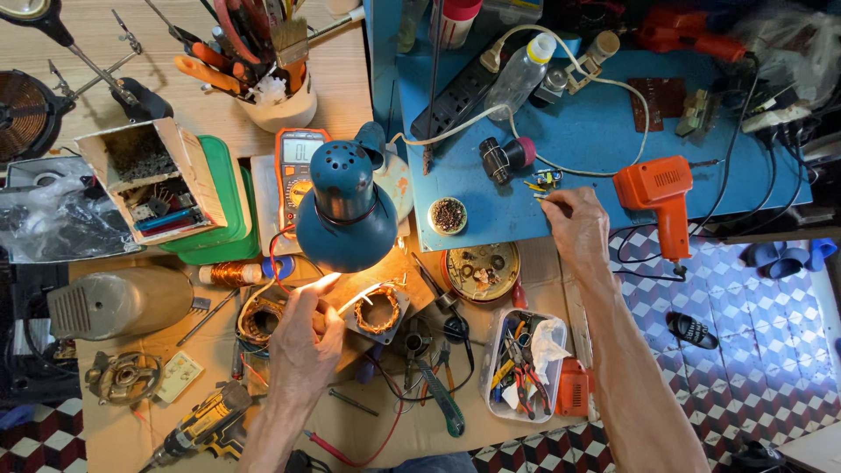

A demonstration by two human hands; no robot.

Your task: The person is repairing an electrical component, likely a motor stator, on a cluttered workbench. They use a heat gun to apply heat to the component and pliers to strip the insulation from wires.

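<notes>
Meanwhile the left hand (pixel 302 337) pinches the stator (pixel 378 308) by its stiff frame mid-worktop; its copper coil looks fragile. Right hand (pixel 574 223) fingers close narrowly on small parts (pixel 547 180) at the blue board (pixel 596 131).

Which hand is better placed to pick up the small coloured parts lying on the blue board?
Right. The right hand already has its fingertips at the small coloured parts on the blue board; the left hand is at the motor stator under the lamp.

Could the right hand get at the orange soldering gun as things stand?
Probably yes: the right hand rests on the blue board beside the soldering gun, with only bare board between them.
</notes>
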